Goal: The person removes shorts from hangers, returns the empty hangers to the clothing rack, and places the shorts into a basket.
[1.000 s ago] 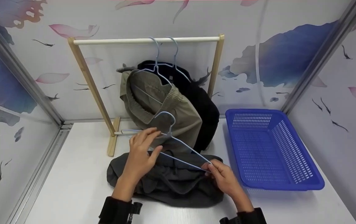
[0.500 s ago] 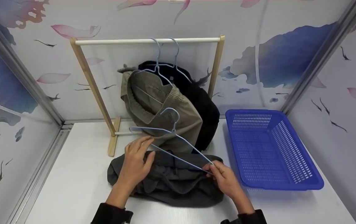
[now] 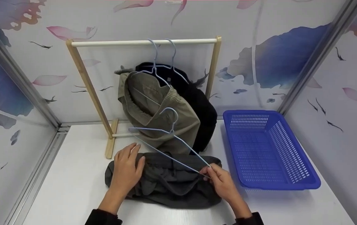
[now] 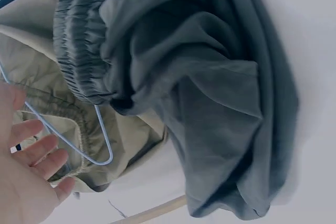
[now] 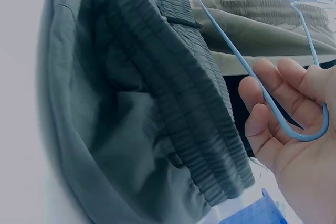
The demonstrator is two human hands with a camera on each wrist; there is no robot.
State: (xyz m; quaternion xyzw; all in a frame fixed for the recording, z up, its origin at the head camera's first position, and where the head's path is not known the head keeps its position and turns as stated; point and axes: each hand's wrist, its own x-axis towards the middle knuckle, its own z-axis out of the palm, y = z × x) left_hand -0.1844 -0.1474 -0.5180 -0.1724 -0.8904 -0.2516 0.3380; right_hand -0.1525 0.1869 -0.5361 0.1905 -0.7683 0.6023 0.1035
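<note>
A light blue wire hanger [image 3: 183,141] is held up at a slant above dark grey elastic-waist trousers [image 3: 178,184] that lie bunched on the table. My right hand [image 3: 223,182] grips the hanger's right corner; in the right wrist view the fingers [image 5: 273,90] curl round the wire [image 5: 231,43]. My left hand [image 3: 125,170] is over the left end of the trousers, fingers relaxed and apart, holding nothing. In the left wrist view the left hand [image 4: 26,166] is beside the hanger's free end [image 4: 105,153]; whether it touches the wire there I cannot tell.
Behind stands a rack with a white rail [image 3: 109,43] and wooden posts. Khaki trousers [image 3: 181,115] and a black garment [image 3: 205,109] hang from it on blue hangers. To the right a blue basket [image 3: 237,156] rests on the white table [image 3: 62,175].
My left hand has drawn back from the hanger, down and to the left, over the grey trousers. The hanger's left end has come into view. My right hand keeps its grip.
</note>
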